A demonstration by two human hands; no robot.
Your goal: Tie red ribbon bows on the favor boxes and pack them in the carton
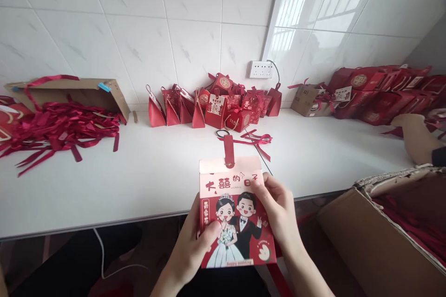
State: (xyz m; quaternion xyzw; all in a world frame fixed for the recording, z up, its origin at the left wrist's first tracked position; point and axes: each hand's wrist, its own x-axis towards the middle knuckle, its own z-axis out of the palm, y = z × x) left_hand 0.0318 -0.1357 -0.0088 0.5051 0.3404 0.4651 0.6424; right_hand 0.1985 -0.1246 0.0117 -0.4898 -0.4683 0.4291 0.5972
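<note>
Between my two hands I hold a red and pink wedding gift box (pixel 230 213), printed with a cartoon bride and groom and red characters. A red strap sticks up from its top flap. My left hand (pixel 190 241) grips the lower left side, its thumb lying across the front. My right hand (pixel 280 211) is on the upper right edge, thumb on the front and fingers behind, where they are partly hidden. Just beyond the box, a loose red ribbon (pixel 263 140) and a dark ring-shaped band (pixel 223 133) lie on the white table (pixel 153 185).
Several small red gift boxes (pixel 174 109) stand along the tiled wall. At left, red ribbons (pixel 69 125) spill from a cardboard box (pixel 120 100). More red boxes (pixel 376 97) are piled at right, near another person's arm (pixel 414 137). A large carton (pixel 351 222) stands at the lower right.
</note>
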